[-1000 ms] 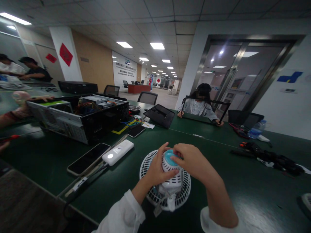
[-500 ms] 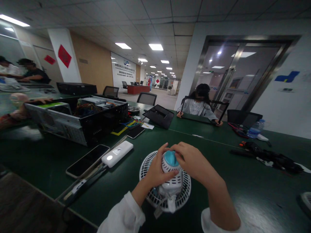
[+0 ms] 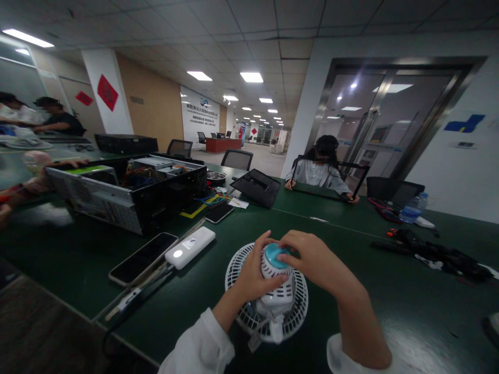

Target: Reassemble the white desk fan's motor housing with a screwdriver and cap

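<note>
A small white fan (image 3: pixel 299 306) lies grille-down on the green table, its slotted motor housing facing up. On top of the housing sits a round blue knob (image 3: pixel 274 255). My left hand (image 3: pixel 254 270) wraps the left side of the housing, thumb across its front. From the right, my right hand (image 3: pixel 307 254) pinches the blue knob, with the thumb on its face and the fingers curled over the far edge. A clip-like white part and a small tag hang at the fan's near side.
Left of the fan lie a white power bank (image 3: pixel 191 247) with a cable and a phone (image 3: pixel 143 258). An opened computer case (image 3: pixel 132 192) stands further left, a person's hand beside it. Opposite, a person holds a black frame (image 3: pixel 323 195). A water bottle (image 3: pixel 414 208) stands right.
My right hand has turned at the knob, and the knob's raised grip now sits at a different angle. My left hand keeps its hold; the view has shifted slightly.
</note>
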Action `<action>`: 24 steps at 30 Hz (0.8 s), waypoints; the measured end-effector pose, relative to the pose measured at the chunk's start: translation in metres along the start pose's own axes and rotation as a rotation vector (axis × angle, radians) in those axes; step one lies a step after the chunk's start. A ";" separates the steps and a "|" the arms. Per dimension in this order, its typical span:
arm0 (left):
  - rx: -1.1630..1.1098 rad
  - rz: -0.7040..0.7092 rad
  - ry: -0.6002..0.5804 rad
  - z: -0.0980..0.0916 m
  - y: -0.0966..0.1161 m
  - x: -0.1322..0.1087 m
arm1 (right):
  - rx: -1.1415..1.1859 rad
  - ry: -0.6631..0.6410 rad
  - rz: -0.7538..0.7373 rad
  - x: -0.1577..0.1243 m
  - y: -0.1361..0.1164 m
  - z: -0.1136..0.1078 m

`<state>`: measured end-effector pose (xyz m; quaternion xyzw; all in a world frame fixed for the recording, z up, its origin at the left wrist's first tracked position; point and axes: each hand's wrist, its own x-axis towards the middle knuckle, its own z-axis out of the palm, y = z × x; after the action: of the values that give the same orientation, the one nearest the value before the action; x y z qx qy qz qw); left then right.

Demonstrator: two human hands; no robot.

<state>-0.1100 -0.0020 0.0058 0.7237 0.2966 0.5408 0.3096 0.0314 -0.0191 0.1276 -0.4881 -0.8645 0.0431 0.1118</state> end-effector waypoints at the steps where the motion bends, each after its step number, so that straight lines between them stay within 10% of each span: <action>1: -0.004 -0.004 0.006 0.000 0.000 0.000 | -0.038 0.008 0.042 0.001 -0.002 0.002; 10: 0.001 -0.023 0.039 0.001 0.001 0.001 | -0.236 0.065 0.314 0.013 -0.029 0.020; 24: 0.041 -0.020 0.012 0.000 0.000 -0.001 | 0.057 0.024 -0.063 -0.003 0.001 0.005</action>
<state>-0.1102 -0.0025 0.0048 0.7237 0.3168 0.5357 0.2982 0.0328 -0.0213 0.1219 -0.4575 -0.8766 0.0586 0.1373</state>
